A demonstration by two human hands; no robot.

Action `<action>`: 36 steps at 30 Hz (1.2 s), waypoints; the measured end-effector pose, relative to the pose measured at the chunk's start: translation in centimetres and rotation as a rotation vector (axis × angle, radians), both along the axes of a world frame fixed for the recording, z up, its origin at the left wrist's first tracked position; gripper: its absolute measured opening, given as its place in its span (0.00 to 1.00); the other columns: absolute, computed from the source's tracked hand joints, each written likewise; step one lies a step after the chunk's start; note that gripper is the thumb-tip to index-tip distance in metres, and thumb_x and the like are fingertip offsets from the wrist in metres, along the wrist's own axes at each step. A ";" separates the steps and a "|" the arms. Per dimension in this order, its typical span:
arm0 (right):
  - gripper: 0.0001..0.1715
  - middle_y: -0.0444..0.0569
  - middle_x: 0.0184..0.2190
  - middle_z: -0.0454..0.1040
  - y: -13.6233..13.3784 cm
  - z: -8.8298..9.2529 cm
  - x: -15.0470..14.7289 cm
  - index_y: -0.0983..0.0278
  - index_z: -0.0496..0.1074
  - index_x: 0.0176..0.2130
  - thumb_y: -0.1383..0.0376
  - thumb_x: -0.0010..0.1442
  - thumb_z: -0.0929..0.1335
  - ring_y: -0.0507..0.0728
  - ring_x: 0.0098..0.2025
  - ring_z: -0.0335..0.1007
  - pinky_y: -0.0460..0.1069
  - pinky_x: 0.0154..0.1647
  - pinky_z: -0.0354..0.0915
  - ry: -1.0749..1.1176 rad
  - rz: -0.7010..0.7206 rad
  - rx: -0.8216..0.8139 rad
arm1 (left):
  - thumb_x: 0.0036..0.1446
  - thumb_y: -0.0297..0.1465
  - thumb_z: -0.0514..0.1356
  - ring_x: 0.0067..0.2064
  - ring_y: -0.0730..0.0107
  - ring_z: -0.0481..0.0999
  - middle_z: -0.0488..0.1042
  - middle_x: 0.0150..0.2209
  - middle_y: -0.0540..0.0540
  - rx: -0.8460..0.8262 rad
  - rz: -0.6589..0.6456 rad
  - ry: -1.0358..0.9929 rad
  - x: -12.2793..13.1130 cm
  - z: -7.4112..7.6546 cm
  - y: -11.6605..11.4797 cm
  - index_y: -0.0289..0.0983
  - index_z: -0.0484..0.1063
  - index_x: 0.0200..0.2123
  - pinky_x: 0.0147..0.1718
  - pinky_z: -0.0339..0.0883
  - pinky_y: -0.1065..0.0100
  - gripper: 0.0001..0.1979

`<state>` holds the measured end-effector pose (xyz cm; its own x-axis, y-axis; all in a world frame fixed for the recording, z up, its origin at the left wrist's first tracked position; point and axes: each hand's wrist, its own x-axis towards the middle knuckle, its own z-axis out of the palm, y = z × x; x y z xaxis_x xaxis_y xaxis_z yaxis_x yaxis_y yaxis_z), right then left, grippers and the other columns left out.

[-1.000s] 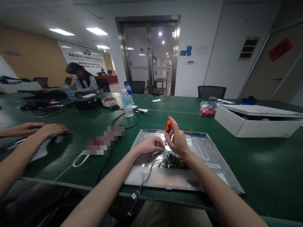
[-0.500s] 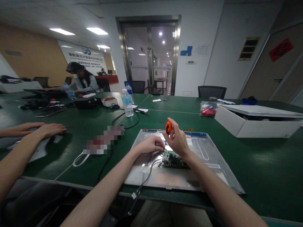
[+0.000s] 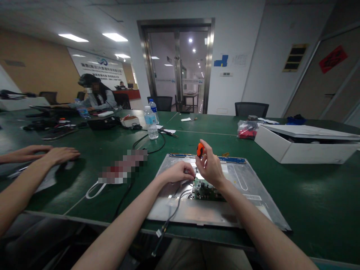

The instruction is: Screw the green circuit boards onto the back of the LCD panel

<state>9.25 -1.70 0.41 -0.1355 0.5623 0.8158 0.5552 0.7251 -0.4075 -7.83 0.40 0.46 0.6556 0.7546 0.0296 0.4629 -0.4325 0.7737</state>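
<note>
Green worktop (image 3: 315, 202) spans the room, with glass double doors (image 3: 163, 63) beyond its far edge. Metal panel (image 3: 208, 213) lies flat on it, near edge close to and roughly along the worktop's near edge. Blue strip (image 3: 233, 160) runs along the panel's far edge. Green circuit board (image 3: 204, 190) sits on the panel, around its middle; its right end is partly covered by the right forearm.

Right hand (image 3: 211, 168): fingers closed around the orange-and-black handle of a screwdriver (image 3: 200, 150). Tool nearly upright, shaft running down to the board's far left corner. Left hand (image 3: 180, 172): over the panel's left half, fingertips drawn together beside the lower shaft; cannot tell whether they grip it or some small part.

Dark cable (image 3: 177, 210) leads from beside the board's left end across the panel's near edge and over the worktop's near edge; white connector (image 3: 159, 233) near its end.

Surroundings: white box (image 3: 306, 153) towards the worktop's right edge, lid askew; clear bag (image 3: 247, 129) with red contents just beside its far left corner. Water bottle (image 3: 152, 125) stands beyond the panel's far left corner. Co-worker's hand (image 3: 60, 154) rests near the worktop's left edge.
</note>
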 end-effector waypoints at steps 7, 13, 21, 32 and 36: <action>0.29 0.36 0.19 0.61 0.0 0.1 0.0 0.66 0.55 0.59 0.62 0.61 0.63 0.49 0.17 0.58 0.45 0.21 0.56 -0.007 -0.032 0.015 | 0.45 0.24 0.62 0.28 0.72 0.69 0.71 0.21 0.53 -0.009 0.004 -0.008 0.1 -0.1 0.1 0.34 0.76 0.24 0.32 0.63 0.73 0.02; 0.33 0.36 0.18 0.62 -0.2 0.2 0.2 0.67 0.50 0.62 0.65 0.61 0.61 0.50 0.16 0.58 0.45 0.21 0.56 -0.028 0.035 -0.038 | 0.45 0.25 0.62 0.29 0.71 0.70 0.73 0.23 0.52 -0.009 0.004 -0.003 0.1 -0.1 0.0 0.34 0.77 0.25 0.34 0.63 0.72 0.03; 0.32 0.36 0.19 0.62 -0.1 0.1 0.1 0.67 0.51 0.62 0.66 0.60 0.61 0.49 0.17 0.59 0.45 0.22 0.57 -0.019 0.007 -0.021 | 0.45 0.25 0.62 0.30 0.71 0.70 0.74 0.26 0.51 -0.015 0.012 -0.007 0.0 -0.1 0.1 0.34 0.77 0.26 0.33 0.64 0.73 0.03; 0.30 0.37 0.20 0.63 0.0 0.1 0.0 0.65 0.55 0.60 0.63 0.60 0.63 0.49 0.18 0.59 0.44 0.23 0.58 -0.004 0.003 -0.003 | 0.45 0.24 0.62 0.28 0.71 0.70 0.72 0.22 0.52 -0.023 0.009 -0.002 0.0 -0.3 0.2 0.34 0.75 0.24 0.32 0.64 0.72 0.02; 0.33 0.37 0.20 0.64 -0.1 0.2 0.2 0.67 0.51 0.62 0.66 0.59 0.62 0.49 0.17 0.59 0.44 0.22 0.58 -0.022 0.038 -0.024 | 0.45 0.25 0.62 0.29 0.71 0.70 0.73 0.23 0.52 -0.025 0.004 0.001 0.0 -0.3 0.2 0.34 0.76 0.25 0.33 0.63 0.72 0.03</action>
<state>9.47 -1.81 0.57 -0.1750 0.5754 0.7989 0.5362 0.7362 -0.4128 -7.86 0.59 0.17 0.6528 0.7574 0.0099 0.4651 -0.4112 0.7840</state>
